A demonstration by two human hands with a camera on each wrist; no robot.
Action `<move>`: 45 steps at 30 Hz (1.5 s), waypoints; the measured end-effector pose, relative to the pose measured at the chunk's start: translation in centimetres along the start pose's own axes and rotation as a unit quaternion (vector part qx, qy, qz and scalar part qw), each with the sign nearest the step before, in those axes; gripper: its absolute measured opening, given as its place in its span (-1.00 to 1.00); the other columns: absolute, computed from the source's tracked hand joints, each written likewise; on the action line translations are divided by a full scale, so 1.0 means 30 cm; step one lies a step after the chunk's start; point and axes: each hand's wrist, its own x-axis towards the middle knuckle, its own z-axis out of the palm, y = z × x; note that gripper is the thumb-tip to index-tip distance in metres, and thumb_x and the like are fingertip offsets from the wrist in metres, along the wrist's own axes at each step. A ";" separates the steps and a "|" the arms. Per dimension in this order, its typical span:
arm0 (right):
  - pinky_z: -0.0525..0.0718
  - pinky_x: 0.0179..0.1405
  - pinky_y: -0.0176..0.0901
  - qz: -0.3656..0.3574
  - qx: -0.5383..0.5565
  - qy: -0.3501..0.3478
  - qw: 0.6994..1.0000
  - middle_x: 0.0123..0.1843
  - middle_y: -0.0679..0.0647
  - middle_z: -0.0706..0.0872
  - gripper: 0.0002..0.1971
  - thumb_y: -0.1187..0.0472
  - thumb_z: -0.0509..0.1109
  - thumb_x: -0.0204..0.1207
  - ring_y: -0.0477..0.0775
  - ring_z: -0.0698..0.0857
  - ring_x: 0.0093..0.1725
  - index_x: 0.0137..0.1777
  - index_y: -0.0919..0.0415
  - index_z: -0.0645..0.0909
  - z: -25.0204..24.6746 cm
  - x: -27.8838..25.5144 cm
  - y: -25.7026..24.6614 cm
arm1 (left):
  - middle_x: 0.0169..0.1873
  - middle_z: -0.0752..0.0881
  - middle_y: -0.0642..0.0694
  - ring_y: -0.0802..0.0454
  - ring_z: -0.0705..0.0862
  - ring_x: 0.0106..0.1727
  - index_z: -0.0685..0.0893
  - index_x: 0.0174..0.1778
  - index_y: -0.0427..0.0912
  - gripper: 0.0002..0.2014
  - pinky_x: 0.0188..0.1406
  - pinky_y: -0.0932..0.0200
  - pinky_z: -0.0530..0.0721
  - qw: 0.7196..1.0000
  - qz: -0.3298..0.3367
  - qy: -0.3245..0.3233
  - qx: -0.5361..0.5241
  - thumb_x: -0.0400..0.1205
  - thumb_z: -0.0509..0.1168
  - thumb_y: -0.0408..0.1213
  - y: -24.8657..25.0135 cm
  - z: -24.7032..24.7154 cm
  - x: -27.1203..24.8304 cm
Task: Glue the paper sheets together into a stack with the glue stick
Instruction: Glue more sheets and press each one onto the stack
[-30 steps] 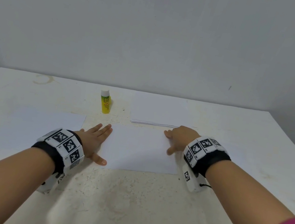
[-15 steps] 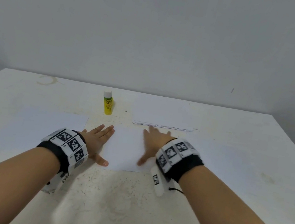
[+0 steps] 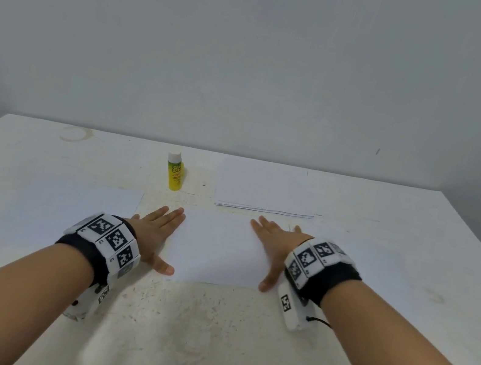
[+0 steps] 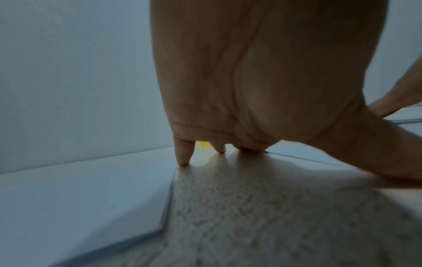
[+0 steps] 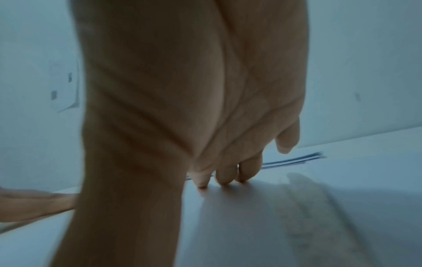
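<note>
A white paper sheet (image 3: 217,249) lies flat in the middle of the table. My left hand (image 3: 159,232) rests flat at its left edge, fingers straight, thumb on the near corner. My right hand (image 3: 272,249) lies flat on the sheet's right part, fingers spread; in the right wrist view its fingertips (image 5: 224,178) press the paper. A yellow glue stick (image 3: 175,171) with a white cap stands upright behind the sheet, and a sliver of the glue stick (image 4: 203,144) shows past my left fingers. A stack of sheets (image 3: 265,191) lies at the back.
Another single sheet (image 3: 73,210) lies to the left, its edge (image 4: 169,195) close under my left wrist. A further sheet (image 3: 410,270) lies to the right. The white table (image 3: 205,337) has a rough, speckled surface, and a grey wall stands behind it.
My right hand swept left across the middle sheet, then back to the right, and its fingers are now straight and spread. My left hand stayed in place.
</note>
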 end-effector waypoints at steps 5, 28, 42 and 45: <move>-0.15 0.61 0.35 0.049 0.033 0.005 0.998 0.71 0.03 -0.34 0.48 -0.20 0.69 0.10 0.04 -0.20 0.70 0.65 0.17 -0.44 0.012 -0.005 0.053 | 0.64 -0.40 0.03 -0.01 -0.30 0.68 -0.38 0.65 -0.12 0.20 0.58 -0.40 -0.01 0.999 0.004 0.027 -0.021 0.44 0.33 0.35 -0.004 -0.003 -0.001; 0.39 0.51 0.06 -0.029 0.399 0.166 0.901 0.64 0.14 0.24 0.38 0.15 0.75 0.13 0.21 0.41 0.52 0.67 -0.12 -0.29 -0.003 -0.085 0.074 | 0.58 -0.53 -0.10 -0.01 -0.41 0.65 -0.54 0.56 -0.25 0.43 0.61 -0.31 -0.09 1.000 -0.007 -0.016 -0.006 0.28 0.44 0.38 -0.004 -0.015 -0.005; 0.70 0.06 0.06 -0.003 0.559 0.196 0.806 -0.32 0.36 0.56 -0.75 0.41 0.57 0.37 0.17 0.59 -0.17 -0.14 -0.01 0.82 0.127 -0.101 0.062 | 0.58 -0.53 -0.12 -0.02 -0.39 0.65 -0.54 0.56 -0.28 0.42 0.61 -0.32 -0.08 1.000 -0.006 -0.013 -0.010 0.31 0.44 0.36 0.002 -0.013 -0.012; 0.59 -0.30 -0.36 -0.003 0.543 0.205 0.814 -0.61 -0.15 0.45 -0.73 0.45 0.47 0.47 -0.18 0.49 -0.50 0.08 0.12 0.79 0.107 -0.132 0.052 | 0.58 -0.53 -0.13 -0.03 -0.39 0.65 -0.55 0.55 -0.28 0.42 0.61 -0.33 -0.07 1.000 -0.004 -0.010 -0.012 0.31 0.44 0.36 0.001 -0.012 -0.010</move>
